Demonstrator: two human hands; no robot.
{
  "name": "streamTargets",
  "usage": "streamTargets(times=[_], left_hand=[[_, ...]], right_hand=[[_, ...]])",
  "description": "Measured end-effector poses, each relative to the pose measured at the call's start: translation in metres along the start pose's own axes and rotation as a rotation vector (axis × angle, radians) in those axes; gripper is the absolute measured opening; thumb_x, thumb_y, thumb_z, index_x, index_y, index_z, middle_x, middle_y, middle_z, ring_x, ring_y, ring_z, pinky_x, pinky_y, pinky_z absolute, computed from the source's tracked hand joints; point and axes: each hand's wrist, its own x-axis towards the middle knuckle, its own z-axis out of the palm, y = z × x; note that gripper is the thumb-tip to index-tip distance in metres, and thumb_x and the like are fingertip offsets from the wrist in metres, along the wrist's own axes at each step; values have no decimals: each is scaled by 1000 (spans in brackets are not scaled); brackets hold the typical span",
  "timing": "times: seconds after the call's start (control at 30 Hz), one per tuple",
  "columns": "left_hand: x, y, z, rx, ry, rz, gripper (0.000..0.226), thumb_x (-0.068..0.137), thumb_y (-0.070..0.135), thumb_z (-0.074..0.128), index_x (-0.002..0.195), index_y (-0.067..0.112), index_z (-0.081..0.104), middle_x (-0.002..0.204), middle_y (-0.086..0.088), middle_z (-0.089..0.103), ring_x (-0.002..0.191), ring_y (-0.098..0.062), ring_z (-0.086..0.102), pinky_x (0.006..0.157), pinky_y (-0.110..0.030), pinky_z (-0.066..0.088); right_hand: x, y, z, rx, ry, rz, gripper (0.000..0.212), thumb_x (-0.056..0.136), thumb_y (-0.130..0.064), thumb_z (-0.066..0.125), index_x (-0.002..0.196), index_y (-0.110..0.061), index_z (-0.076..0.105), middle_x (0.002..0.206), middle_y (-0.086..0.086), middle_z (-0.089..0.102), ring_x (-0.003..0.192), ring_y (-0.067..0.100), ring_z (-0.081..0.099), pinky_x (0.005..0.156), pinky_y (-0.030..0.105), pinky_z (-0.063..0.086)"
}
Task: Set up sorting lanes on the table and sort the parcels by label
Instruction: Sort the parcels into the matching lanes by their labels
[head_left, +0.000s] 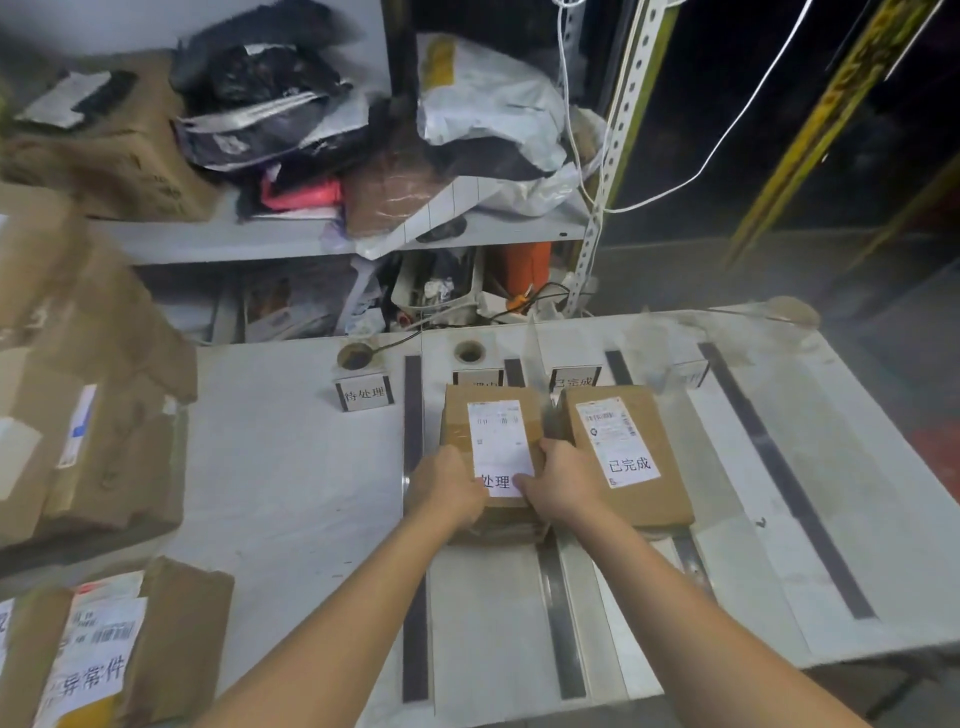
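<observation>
A brown cardboard parcel (493, 415) with a white label reading "处理" lies on the white table (291, 467), between two dark tape strips (414, 519). My left hand (447, 488) grips its near left corner. My right hand (558, 483) grips its near right edge, thumb on the label. A second brown parcel (628, 457) labelled "已完成" lies right beside it in the lane to the right. Small sign cards (365, 396) stand at the far ends of the lanes; the one behind the held parcel is partly hidden.
Several brown boxes (93, 415) are stacked at the table's left edge, and a parcel (119, 649) labelled "异常件" sits at the near left. A shelf (291, 239) piled with bags and boxes stands behind the table. More tape strips (779, 478) run down the table's right side.
</observation>
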Motion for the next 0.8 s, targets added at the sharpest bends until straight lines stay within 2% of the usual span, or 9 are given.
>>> streamTargets(times=[0.07,0.17,0.27,0.33,0.4,0.47,0.53,0.63,0.8], left_hand=[[4,2,5,35,-19,-5,36,85,24,65,119,13,59,114,-5,67,101,-29,64,76,-32,53],[2,7,8,29,-15,4,41,84,20,66,122,14,56,116,-5,65,106,-30,63,74,-30,49],[-4,11,-4,-39,57,116,43,82,20,63,124,20,55,113,-4,67,103,-30,63,77,-33,53],[-7,11,-22,-87,114,169,42,84,21,64,125,20,57,114,-4,66,106,-29,63,82,-35,54],[-13,8,-43,-137,161,190,46,87,25,65,131,18,55,124,-4,63,115,-26,59,88,-32,51],[-21,2,-63,-124,219,210,57,88,33,66,140,19,48,137,-2,57,126,-24,52,96,-33,47],[-34,-6,-82,-37,271,204,67,91,34,64,149,18,36,148,-3,47,135,-25,44,104,-38,42],[-62,-20,-112,142,380,187,66,93,38,60,150,18,33,147,-4,46,133,-25,43,101,-39,42],[-115,-66,-160,362,520,53,69,94,46,54,152,17,29,150,-3,43,135,-25,43,104,-39,41]], right_hand=[[4,-1,6,22,-11,20,31,86,-21,71,113,-10,62,111,7,68,103,27,63,75,30,48],[4,-4,10,53,-20,23,23,83,-11,67,106,-9,65,107,9,70,92,28,63,68,26,44],[2,-8,5,80,24,-14,19,83,-10,63,101,-10,69,102,9,72,81,24,60,66,25,44],[-2,-15,-4,86,57,-77,31,85,-17,66,116,-12,65,111,7,71,88,22,62,69,24,44],[-10,-26,-16,85,54,-153,51,89,-23,66,137,-15,53,125,6,65,91,20,62,72,24,44],[-20,-39,-28,67,48,-251,60,92,-25,64,147,-17,42,138,5,57,101,21,63,78,25,45],[-31,-51,-34,21,55,-354,60,93,-27,63,148,-17,41,145,4,51,117,24,59,90,29,46],[-46,-74,-34,-51,53,-468,61,93,-30,63,148,-19,39,146,3,50,130,24,49,99,34,44],[-76,-121,-20,-200,59,-693,58,91,-33,62,144,-20,42,143,3,52,128,26,50,99,40,46]])
